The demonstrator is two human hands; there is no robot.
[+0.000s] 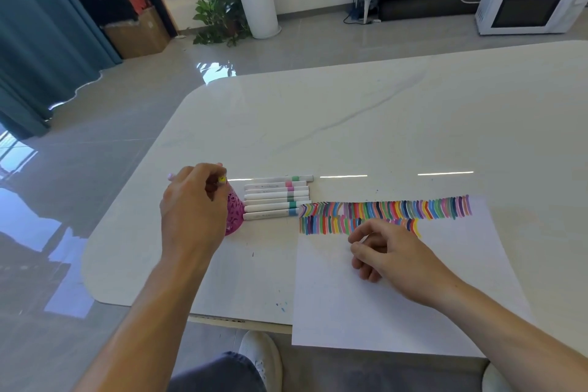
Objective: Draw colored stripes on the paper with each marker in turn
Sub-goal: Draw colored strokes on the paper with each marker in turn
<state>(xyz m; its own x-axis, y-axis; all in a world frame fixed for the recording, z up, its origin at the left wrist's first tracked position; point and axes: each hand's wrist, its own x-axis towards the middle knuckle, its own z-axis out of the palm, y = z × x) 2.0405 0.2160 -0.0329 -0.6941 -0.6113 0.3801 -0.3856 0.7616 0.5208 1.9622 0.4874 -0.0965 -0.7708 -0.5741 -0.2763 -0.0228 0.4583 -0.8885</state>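
A white sheet of paper (397, 302) lies on the table, with two rows of colored stripes (385, 210) along its far edge. Several white markers (276, 197) lie side by side left of the paper. A pink patterned holder (234, 212) stands beside them. My left hand (191, 210) hovers over the holder, its fingers curled round a marker with a yellow end (222, 180). My right hand (388, 251) rests on the paper just below the stripes, fingers loosely curled, holding nothing I can see.
The white marble table (350, 124) ends in a rounded corner at the left, and the paper overhangs its near edge. On the floor beyond stand potted plants (238, 3), a cardboard box (136, 32) and a white microwave (528, 3).
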